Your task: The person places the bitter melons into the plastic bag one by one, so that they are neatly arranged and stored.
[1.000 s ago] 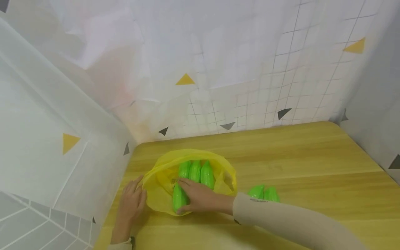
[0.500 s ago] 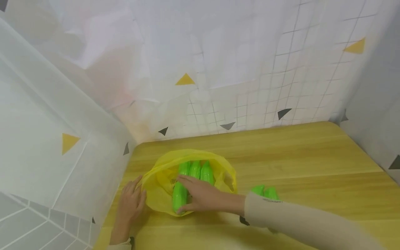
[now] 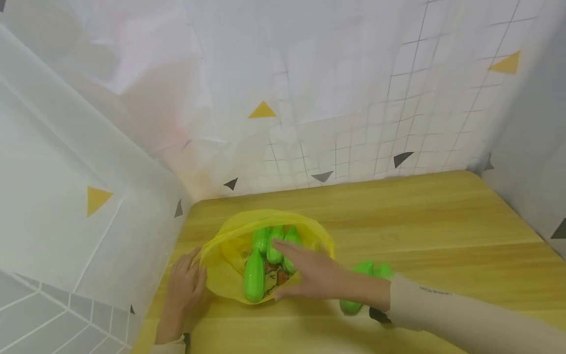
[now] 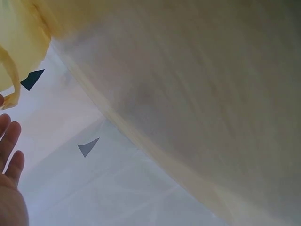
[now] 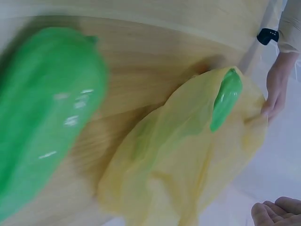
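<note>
A yellow plastic bag lies with its mouth toward me, holding several glossy, plump green gourd-like vegetables, one lying near the front rim. My left hand pinches the bag's left rim; in the left wrist view its other fingers are fairly straight beside a bag handle. My right hand is at the bag's right side, fingers extended, thumb apart, holding nothing. Partly behind my right forearm, more green gourd-like vegetables lie on the table; one looms close in the right wrist view.
The wooden table meets a white patterned wall at the back, with more pale wall on the left and on the right. A dark strap sits on my right wrist.
My right hand has let go of the green gourd-like vegetable at the bag's front and moved right. That piece stays in the bag. My left hand has hardly moved.
</note>
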{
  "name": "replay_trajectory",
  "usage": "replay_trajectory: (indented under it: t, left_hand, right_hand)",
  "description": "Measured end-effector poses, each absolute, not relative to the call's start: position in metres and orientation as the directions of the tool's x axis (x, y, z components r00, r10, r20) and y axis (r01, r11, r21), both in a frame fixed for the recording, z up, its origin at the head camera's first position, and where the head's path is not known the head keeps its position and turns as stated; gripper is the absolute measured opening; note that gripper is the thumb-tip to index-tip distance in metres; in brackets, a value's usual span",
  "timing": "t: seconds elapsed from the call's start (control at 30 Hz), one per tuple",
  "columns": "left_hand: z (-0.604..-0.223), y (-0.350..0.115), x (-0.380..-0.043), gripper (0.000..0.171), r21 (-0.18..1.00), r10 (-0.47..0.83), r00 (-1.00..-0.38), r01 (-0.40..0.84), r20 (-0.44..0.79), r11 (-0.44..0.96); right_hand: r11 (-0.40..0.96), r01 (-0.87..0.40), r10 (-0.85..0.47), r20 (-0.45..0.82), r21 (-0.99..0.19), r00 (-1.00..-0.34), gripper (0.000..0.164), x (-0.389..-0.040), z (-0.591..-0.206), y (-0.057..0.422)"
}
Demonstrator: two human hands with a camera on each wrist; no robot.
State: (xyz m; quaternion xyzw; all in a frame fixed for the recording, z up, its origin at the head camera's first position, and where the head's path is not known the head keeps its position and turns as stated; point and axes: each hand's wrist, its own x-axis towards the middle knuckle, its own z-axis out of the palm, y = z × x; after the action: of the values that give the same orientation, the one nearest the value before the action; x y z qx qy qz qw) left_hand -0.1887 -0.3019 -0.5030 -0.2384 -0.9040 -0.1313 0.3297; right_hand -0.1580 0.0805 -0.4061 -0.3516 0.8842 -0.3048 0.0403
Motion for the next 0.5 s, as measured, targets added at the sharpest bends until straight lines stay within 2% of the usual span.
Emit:
replay_trajectory:
  t: [0.3, 0.5]
  left_hand:
    - [-0.503, -0.301, -0.187, 0.025, 0.074, 0.335, -0.655, 0.514, 0.677, 0.855]
    - [-0.503, -0.303, -0.188, 0.031, 0.081, 0.327, -0.674, 0.499, 0.663, 0.863]
  right_hand:
    - [0.621, -0.596, -0.546, 0.265, -0.509, -0.795, 0.104, -0.144, -0.413, 0.142]
    - [0.678, -0.533, -0.470, 0.258, -0.507, -0.844, 0.102, -0.132, -0.417, 0.176]
